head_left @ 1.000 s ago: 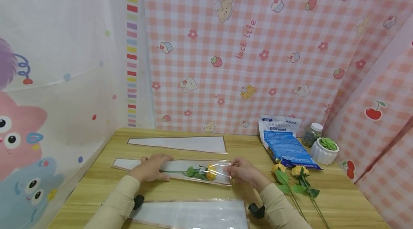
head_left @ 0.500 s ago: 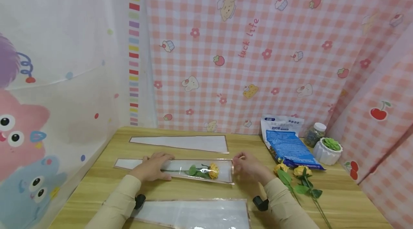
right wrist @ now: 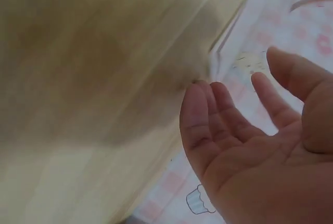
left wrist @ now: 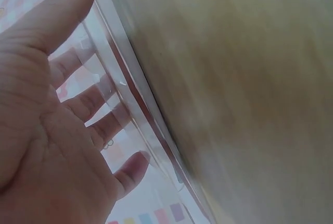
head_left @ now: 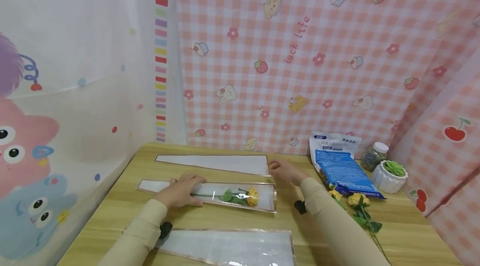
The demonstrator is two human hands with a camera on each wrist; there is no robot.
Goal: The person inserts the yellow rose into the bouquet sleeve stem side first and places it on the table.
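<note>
In the head view, a clear flower sleeve [head_left: 267, 193] with a metallic pinkish edge lies mid-table, its wide end to the right. A single yellow rose [head_left: 253, 196] with green leaves and stem lies within it. My left hand [head_left: 181, 191] rests across the sleeve's narrower part; in the left wrist view its fingers are spread at the clear film [left wrist: 125, 86]. My right hand [head_left: 286, 171] is at the wide end of the far flower sleeve [head_left: 225, 163], fingertips right by its edge. Thumb and fingers stand apart in the right wrist view.
Another white-looking sleeve [head_left: 228, 246] lies at the table's front. Loose yellow roses [head_left: 358, 200] lie at right, partly behind my right sleeve. Behind them are a blue and white bag [head_left: 337, 170], a lidded jar [head_left: 373, 157] and a potted succulent [head_left: 390, 177].
My right hand has left the wide end of the rose's sleeve and moved back to the far sleeve's end. The left hand stays on the middle sleeve. The head view has shifted slightly.
</note>
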